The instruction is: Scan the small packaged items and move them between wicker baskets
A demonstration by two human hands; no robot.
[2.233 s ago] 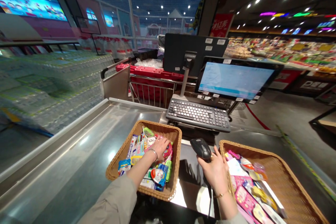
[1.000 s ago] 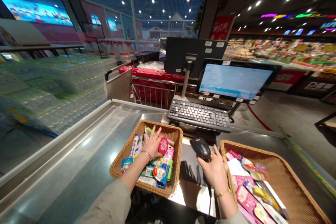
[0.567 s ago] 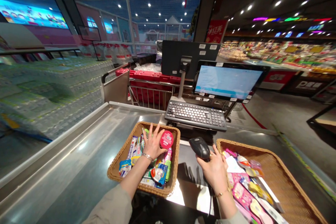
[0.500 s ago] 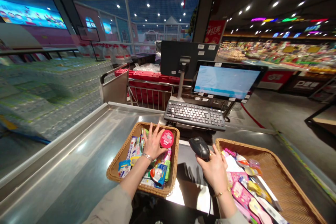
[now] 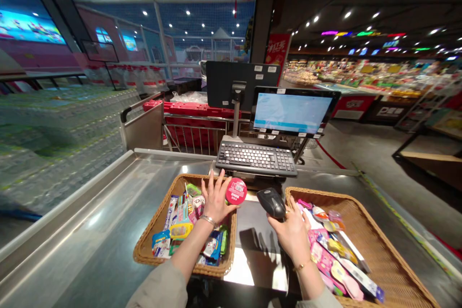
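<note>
1. While the far left is taken up by blurred stacks of bottle packs (image 5: 65, 134), the foreground beside them is filled by a bare stretch of metal counter (image 5: 97, 231), edged by a raised rim.

2. On the counter a wicker basket (image 5: 152, 225) is set; it is loosely filled with small, bright packages (image 5: 180, 229), some of which are covered by the forearm.

3. The red round container (image 5: 236, 191) is grasped by the left hand (image 5: 220, 200) – it is pinched at its left side, the other fingers being spread; it is held raised at the right rim of the basket, its printed face turned to view; a silver bracelet (image 5: 209, 222) is worn on the wrist.

4. Beyond the hands a black keyboard (image 5: 256, 158) is mounted, with a lit screen (image 5: 292, 111) behind it, to the right.

5. Just right of the container, apart from it, a black scanner (image 5: 271, 203) is gripped by the right hand (image 5: 294, 236); its head is aimed leftward; how the fingers are wrapped beneath it cannot be told.

6. At far right a second wicker basket (image 5: 390, 250) is seen, close beside the right hand; pink and other packaged goods (image 5: 327, 255) are gathered in its left part.
</note>
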